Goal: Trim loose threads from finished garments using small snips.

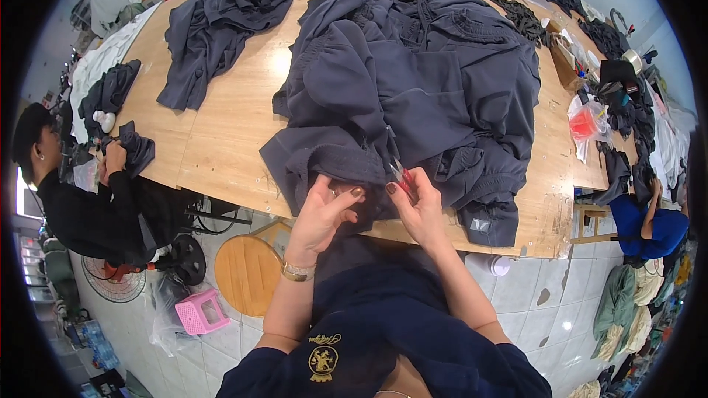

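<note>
My left hand [321,217] is closed at the gathered elastic edge of a dark grey garment [341,161], near the table's front edge. The cloth hides part of its fingers. My right hand [420,212] grips a small pair of scissors [401,172] with red handles. Their metal blades point away from me, over the cloth just right of the elastic edge. Whether the blades touch a thread is too small to tell. Beyond both hands lies a large heap of dark grey garments [428,96] with elastic waistbands, one corner hanging at the front edge on the right.
Another dark grey garment [221,33] lies at the far left of the wooden table [228,121]. A cardboard box [564,55] and a plastic bag with something red [588,121] sit on the right. Several people work around. A round stool [247,274] and pink stool [200,311] stand left below.
</note>
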`<state>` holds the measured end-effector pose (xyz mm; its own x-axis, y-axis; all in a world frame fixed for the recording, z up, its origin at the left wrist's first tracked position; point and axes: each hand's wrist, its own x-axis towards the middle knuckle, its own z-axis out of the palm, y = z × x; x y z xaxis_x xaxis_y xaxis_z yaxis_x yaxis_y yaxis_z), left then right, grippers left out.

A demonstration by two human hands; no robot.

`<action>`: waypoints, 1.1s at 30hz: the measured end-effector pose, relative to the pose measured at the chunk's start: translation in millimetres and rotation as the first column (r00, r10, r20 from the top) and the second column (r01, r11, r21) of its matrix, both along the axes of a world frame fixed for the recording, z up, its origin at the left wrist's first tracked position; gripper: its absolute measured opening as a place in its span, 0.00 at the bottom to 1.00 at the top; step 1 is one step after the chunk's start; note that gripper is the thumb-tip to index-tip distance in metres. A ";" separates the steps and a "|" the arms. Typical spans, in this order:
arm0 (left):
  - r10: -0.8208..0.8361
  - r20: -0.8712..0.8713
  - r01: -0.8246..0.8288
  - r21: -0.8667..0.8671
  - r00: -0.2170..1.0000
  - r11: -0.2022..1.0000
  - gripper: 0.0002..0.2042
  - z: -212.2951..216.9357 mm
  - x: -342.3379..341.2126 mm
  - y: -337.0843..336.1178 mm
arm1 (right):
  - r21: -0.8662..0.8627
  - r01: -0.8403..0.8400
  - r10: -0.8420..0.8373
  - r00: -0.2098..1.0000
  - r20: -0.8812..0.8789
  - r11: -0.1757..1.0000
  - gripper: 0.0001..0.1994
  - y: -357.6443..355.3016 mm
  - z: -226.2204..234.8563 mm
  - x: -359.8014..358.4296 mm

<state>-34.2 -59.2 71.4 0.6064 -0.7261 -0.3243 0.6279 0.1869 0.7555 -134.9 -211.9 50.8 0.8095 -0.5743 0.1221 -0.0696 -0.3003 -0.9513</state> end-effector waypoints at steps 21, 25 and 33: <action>0.048 0.069 -0.055 0.102 0.996 0.993 0.10 -7.4 -5.6 -5.2 | 0.421 -0.120 0.062 0.987 0.149 0.899 0.02 30.3 1.0 5.3; 0.051 0.015 -0.052 0.086 0.999 0.995 0.09 -1.1 -6.9 -5.8 | 0.247 -0.156 0.127 0.984 0.129 0.956 0.03 24.1 4.3 1.3; 0.051 -0.055 -0.051 0.004 0.997 0.999 0.12 0.1 -7.0 -3.3 | 0.054 -0.237 0.226 0.962 0.151 0.970 0.07 8.5 7.6 -6.5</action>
